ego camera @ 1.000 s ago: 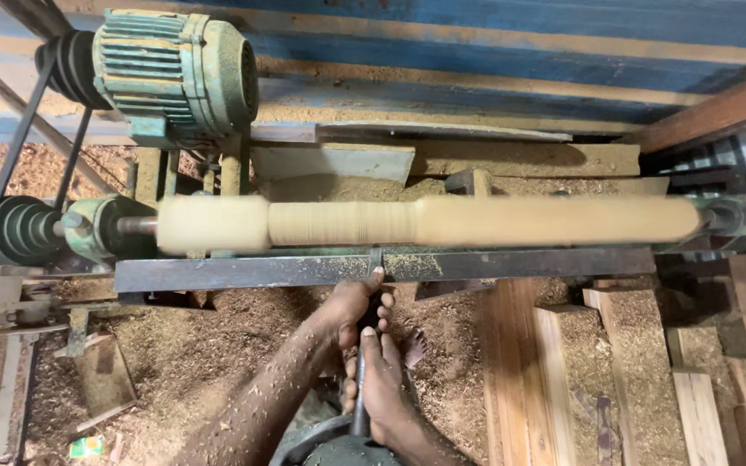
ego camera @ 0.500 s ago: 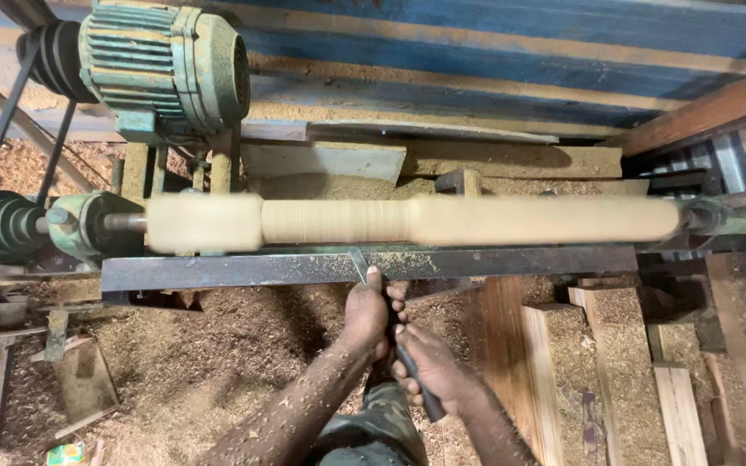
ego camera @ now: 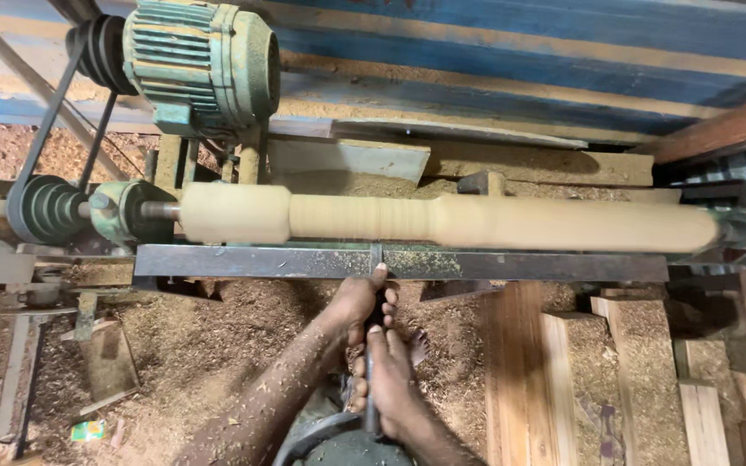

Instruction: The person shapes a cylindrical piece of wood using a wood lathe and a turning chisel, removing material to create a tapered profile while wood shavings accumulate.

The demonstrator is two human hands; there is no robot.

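Fingers of both hands wrap tight round the chisel, its tip on the metal rest against the spinning wooden spindle; best kept firmly braced.

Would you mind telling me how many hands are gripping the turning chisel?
2: the left hand grips the turning chisel near the tool rest; the right hand holds its handle lower down.

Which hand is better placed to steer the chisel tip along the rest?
Probably the left hand: it holds the chisel right at the rest; the right hand grips farther back.
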